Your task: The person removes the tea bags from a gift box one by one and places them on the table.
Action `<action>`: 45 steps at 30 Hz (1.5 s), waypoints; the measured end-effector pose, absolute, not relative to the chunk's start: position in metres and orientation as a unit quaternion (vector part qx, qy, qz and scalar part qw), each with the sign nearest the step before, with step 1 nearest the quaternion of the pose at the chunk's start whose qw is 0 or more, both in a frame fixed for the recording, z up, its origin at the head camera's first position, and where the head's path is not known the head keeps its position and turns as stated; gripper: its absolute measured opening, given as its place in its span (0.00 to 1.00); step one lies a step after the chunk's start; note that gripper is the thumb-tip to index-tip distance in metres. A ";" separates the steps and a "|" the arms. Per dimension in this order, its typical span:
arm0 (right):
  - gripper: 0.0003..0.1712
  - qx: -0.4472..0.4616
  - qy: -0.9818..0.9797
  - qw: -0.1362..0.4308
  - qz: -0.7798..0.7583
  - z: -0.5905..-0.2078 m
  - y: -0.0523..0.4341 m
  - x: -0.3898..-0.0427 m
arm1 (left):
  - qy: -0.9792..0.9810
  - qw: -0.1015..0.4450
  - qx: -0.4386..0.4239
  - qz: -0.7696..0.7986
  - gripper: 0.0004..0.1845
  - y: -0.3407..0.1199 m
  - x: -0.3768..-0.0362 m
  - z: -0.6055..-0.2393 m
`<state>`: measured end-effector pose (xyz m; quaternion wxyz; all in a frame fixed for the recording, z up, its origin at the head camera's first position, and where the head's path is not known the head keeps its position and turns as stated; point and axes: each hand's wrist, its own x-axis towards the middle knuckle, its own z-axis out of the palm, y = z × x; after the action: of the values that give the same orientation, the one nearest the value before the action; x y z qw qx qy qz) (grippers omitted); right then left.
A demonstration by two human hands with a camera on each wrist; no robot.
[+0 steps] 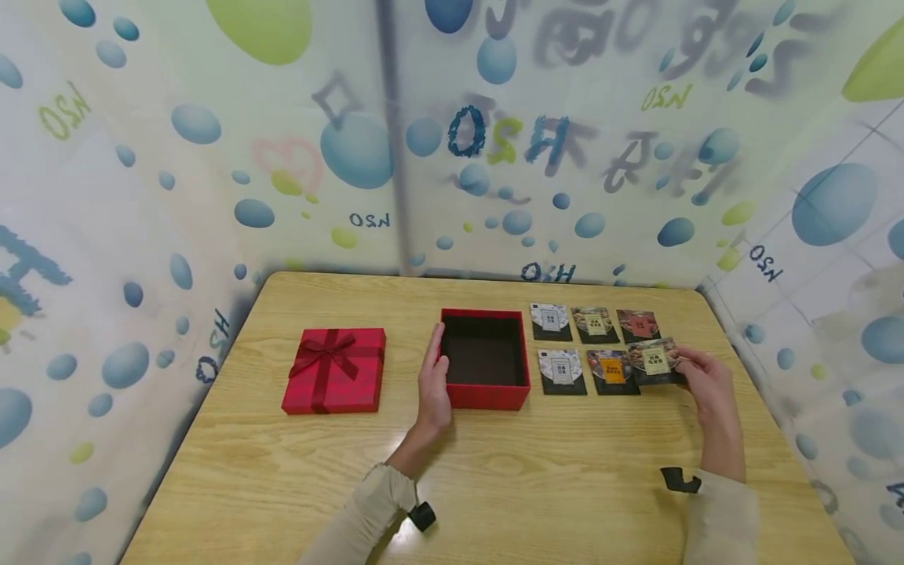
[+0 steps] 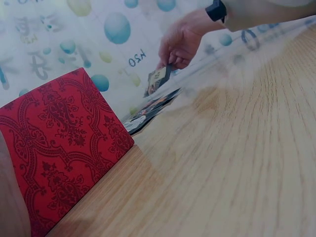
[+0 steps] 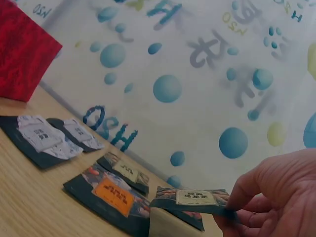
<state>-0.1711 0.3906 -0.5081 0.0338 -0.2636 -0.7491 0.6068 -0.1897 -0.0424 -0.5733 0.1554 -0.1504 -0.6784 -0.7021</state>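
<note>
Red cardboard catches the eye first: an open box [image 1: 484, 359] sits mid-table, its dark inside bare, with nothing in it that I can see. The left hand [image 1: 433, 377] lies flat against the box's left wall, fingers straight and touching it, steadying rather than gripping. Off to the left, well apart, the lid [image 1: 335, 370] with its bow rests on the table [image 1: 494, 486]. To the right of the box lie small packets in two rows: three in the back row [image 1: 595, 323], two in the front row [image 1: 588, 371]. The right hand [image 1: 708, 384] pinches a sixth packet [image 1: 655, 361] by its right edge between thumb and fingertips, and the wrist view shows it lifted just off the wood, tilted, at the right end of the front row. So the step in hand looks to me like picking up the first packet for the box. The next move, as I judge it, would call for carrying that packet leftward over the others and across the box's right wall, then laying it flat inside while the left hand keeps the box from sliding.
</note>
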 end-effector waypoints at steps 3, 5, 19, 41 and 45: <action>0.28 -0.278 -0.754 0.035 0.595 -0.515 0.396 -0.171 | -0.678 0.155 -0.151 -0.702 0.30 -0.043 -0.189 -0.573; 0.29 -0.283 -0.761 0.037 0.582 -0.518 0.399 -0.171 | -0.679 0.154 -0.151 -0.701 0.30 -0.043 -0.189 -0.573; 0.29 -0.297 -0.832 0.043 0.466 -0.534 0.410 -0.160 | -0.681 0.148 -0.144 -0.703 0.30 -0.042 -0.184 -0.575; 0.31 -0.294 -0.881 0.034 0.369 -0.536 0.390 -0.175 | -0.688 0.161 -0.135 -0.694 0.30 -0.050 -0.183 -0.575; 0.31 -0.291 -0.887 0.045 0.355 -0.536 0.389 -0.174 | -0.693 0.153 -0.125 -0.693 0.30 -0.046 -0.182 -0.572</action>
<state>-0.1741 0.3893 -0.5357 0.0448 -0.2907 -0.8873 0.3551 -0.1820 -0.0463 -0.5725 0.1535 -0.1253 -0.6928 -0.6934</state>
